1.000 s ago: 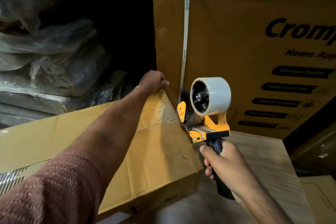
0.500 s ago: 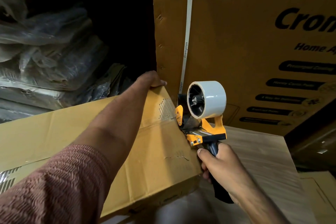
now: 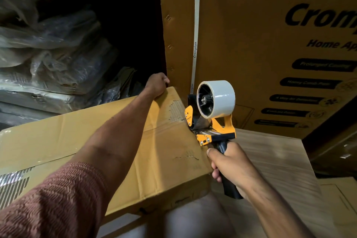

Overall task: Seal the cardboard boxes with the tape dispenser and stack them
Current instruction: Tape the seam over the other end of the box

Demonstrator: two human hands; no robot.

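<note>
Lowered since a second ago onto the cardboard box [image 3: 158, 152] end seam, with left hand [image 3: 156, 85] clamped on the far corner, tape dispenser [image 3: 211, 114] gripped by right hand [image 3: 230, 168], seam running leftward.

Matt brown cardboard box [image 3: 77, 137]; glossy plastic tape dispenser [image 3: 212, 118]; crinkled shiny plastic wrapping [image 3: 58, 54].

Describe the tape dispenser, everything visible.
The tape dispenser has an orange-yellow frame that looks like metal, a black pistol handle and a pale roll of tape on a black hub. It stands upright, its front end pressed against the cardboard box at the right edge. The right hand grips the handle.
</note>
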